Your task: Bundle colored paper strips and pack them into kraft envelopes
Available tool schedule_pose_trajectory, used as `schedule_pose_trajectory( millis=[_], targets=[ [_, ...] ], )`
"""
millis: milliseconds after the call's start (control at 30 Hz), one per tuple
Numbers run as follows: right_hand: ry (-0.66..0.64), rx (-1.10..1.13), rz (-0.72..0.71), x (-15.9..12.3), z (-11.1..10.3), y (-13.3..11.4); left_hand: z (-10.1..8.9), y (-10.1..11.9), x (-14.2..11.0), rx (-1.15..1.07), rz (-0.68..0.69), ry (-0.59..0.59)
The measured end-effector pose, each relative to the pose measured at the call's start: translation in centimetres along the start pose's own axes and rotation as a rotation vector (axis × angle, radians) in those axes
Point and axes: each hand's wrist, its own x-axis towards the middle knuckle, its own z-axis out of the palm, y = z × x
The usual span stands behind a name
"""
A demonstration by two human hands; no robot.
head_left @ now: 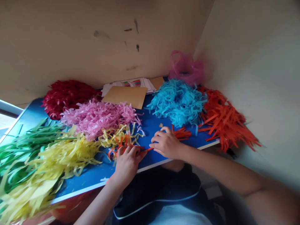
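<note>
Near the front edge of the blue table, my left hand [128, 161] is closed on orange paper strips, pressing them against the tabletop. The loose ends of these orange strips [124, 141] curl out beyond its fingers. A thin twisted orange length runs from that hand to my right hand [166, 144], whose fingers are closed at its end. Another small bunch of orange strips [182, 134] lies just behind the right hand. Yellow strips [117, 135] lie right behind the left hand. My right fingertips partly hide what they grip.
Blue table [150, 125] against a wall corner. Piles of green [39, 140], yellow [70, 153], pink [100, 117] and dark red [67, 97] strips lie left; light blue [178, 101] and orange-red [225, 118] ones right. A brown envelope [126, 96], papers and a pink plastic bag [186, 68] stand behind.
</note>
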Motion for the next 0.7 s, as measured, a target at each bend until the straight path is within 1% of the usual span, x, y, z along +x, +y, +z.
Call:
schedule_pose_trajectory(
  millis=[100, 167, 200, 267, 333, 400, 433, 467, 533, 600, 700],
  targets=[
    [0.003, -0.153, -0.181, 0.4, 0.4, -0.5, -0.5, 0.6, 0.6, -0.019, -0.007, 0.026],
    [-0.010, -0.213, -0.246, 0.8, 0.9, -0.7, -0.4, 1.1, 1.2, -0.025, -0.024, 0.064],
    [-0.019, -0.219, -0.255, 1.0, 1.0, -0.8, -0.2, 1.3, 1.5, -0.027, -0.029, 0.093],
    [-0.047, -0.184, -0.201, 1.2, 1.0, -1.0, 0.2, 1.5, 1.9, -0.020, -0.025, 0.166],
    [-0.092, -0.091, -0.055, 1.0, 0.2, -1.6, 0.3, 1.7, 1.8, -0.006, -0.010, 0.249],
    [-0.135, 0.065, 0.110, 0.3, -1.4, -2.7, -0.5, 2.2, 1.0, -0.022, 0.019, 0.336],
    [-0.140, 0.169, 0.167, -0.2, -2.4, -3.4, -1.2, 2.6, 0.3, -0.053, 0.033, 0.380],
    [-0.135, 0.284, 0.204, -0.8, -3.4, -4.2, -2.0, 3.1, -0.4, -0.095, 0.053, 0.419],
    [-0.128, 0.561, 0.218, -2.0, -5.2, -5.6, -4.0, 4.2, -2.1, -0.179, 0.099, 0.466],
    [-0.221, 0.891, 0.267, -2.7, -6.2, -6.5, -5.9, 5.4, -3.4, -0.219, 0.153, 0.476],
    [-0.433, 1.357, 0.432, -3.0, -5.9, -6.9, -7.7, 6.6, -4.2, -0.253, 0.166, 0.485]
  ],
)
